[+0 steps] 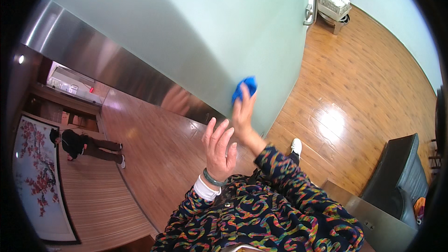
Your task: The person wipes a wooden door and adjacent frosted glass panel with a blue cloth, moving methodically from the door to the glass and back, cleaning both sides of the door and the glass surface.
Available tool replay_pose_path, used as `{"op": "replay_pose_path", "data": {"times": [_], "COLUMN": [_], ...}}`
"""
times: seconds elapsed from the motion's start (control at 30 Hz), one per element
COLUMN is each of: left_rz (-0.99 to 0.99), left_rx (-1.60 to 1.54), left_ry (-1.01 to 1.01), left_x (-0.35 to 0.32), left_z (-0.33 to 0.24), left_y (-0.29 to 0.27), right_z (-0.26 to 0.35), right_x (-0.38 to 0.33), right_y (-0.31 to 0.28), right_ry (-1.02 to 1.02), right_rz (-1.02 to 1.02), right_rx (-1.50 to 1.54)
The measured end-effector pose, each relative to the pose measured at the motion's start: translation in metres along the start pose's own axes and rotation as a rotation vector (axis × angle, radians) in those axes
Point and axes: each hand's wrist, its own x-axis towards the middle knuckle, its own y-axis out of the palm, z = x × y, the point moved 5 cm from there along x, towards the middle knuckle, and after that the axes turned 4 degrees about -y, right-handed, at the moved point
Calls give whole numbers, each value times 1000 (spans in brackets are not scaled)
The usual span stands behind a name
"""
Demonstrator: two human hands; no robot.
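Black sofa (pixel 393 172) lower right; framed picture (pixel 39 177) (flowery) left.

From the person's head, a wide fisheye camera looks steeply down over the patterned jacket (pixel 252 214) at the near edge. The left hand (pixel 217 153) and right hand (pixel 242 117) are close to it, near the middle; it faces a frosted glass door (pixel 242 28) and takes in wooden floor (pixel 364 74) to the right.

No readable text, labels, brands, numbers or signs, none legible on the frosted door (pixel 205 32)
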Motion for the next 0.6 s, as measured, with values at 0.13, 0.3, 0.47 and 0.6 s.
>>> {"op": "replay_pose_path", "data": {"times": [0.13,0.3,0.47,0.6], "left_rz": [46,85,98,137], "left_rx": [9,-28,-13,-4], "left_ry": [7,10,-20,-41], "left_x": [5,8,9,8], "left_z": [-1,-11,-12,-10], "left_y": [5,20,19,21], "right_z": [7,13,-6,-73], "right_x": [-35,-26,-27,-20], "right_y": [10,3,-1,-18], "right_ry": [66,-27,71,324], "right_rz": [37,51,70,-118], "right_rx": [5,-42,-2,-125]}}
